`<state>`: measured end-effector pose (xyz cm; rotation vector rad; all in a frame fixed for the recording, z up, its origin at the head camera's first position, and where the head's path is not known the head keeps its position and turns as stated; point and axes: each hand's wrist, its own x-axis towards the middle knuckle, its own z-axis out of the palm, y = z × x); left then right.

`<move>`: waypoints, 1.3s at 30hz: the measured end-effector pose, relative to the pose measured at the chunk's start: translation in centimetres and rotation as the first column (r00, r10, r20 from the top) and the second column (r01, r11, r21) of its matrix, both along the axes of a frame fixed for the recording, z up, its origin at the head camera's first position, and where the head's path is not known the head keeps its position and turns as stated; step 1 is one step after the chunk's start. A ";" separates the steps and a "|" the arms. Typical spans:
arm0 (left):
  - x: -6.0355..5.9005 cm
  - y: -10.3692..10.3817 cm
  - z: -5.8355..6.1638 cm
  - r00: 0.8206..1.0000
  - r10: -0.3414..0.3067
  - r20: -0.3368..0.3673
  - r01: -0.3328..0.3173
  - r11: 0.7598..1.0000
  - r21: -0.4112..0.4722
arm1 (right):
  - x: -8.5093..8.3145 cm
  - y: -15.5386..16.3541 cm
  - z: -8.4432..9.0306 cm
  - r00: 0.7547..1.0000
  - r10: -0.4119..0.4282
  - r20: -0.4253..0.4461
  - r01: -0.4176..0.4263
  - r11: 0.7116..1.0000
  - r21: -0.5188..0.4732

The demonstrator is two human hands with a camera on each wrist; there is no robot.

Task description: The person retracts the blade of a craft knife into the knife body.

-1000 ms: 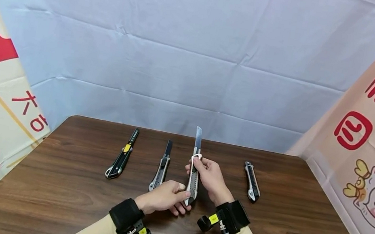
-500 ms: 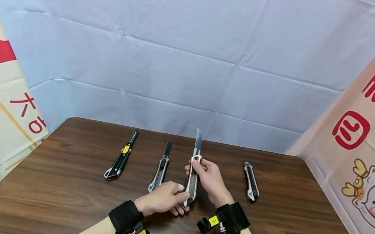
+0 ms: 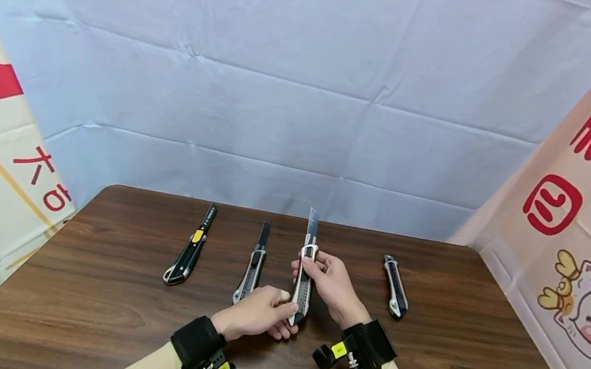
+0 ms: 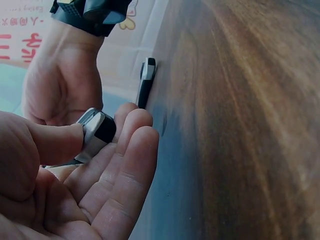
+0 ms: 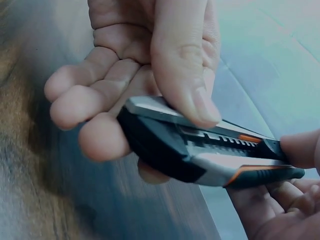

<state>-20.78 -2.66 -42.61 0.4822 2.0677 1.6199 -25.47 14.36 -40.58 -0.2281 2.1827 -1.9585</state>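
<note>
A silver-and-black utility knife [image 3: 303,289] points away from me over the middle of the table, its snap-off blade [image 3: 313,223] extended from the far end. My left hand [image 3: 255,312] pinches the butt end, thumb on top and fingers underneath. Farther up the handle, my right hand [image 3: 335,289] grips it from the right side. In the right wrist view, orange accents show along the handle [image 5: 215,165], and the right thumb [image 5: 301,148] presses at the black slider [image 5: 271,149]. The left wrist view shows the knife's blunt end [image 4: 98,131] under the left thumb.
A dark green knife with a yellow slider [image 3: 190,252] lies on the wooden table [image 3: 80,299] at the left. Just left of the hands is a grey knife [image 3: 253,268], its near end beside the left hand. Another silver-and-black knife [image 3: 396,287] lies at the right.
My right thumb has slid down the handle toward me, and the blade sticks out slightly less than before. The left hand keeps its hold. The other knives stay where they were.
</note>
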 end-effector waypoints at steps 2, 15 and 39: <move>0.0 0.0 0.0 1.000 0.000 -0.006 0.000 1.000 -0.005 | 0.0 0.0 0.0 1.000 0.005 -0.003 -0.005 1.000 -0.002; -0.4 -0.2 -0.1 0.998 0.001 -0.070 0.001 1.000 0.019 | -0.4 0.9 0.1 0.997 0.069 0.028 -0.069 0.998 -0.003; -0.6 -0.1 -0.3 0.994 0.043 -0.099 -0.041 0.999 0.023 | 0.2 -0.4 -0.6 0.998 -0.065 -0.011 0.066 0.998 0.020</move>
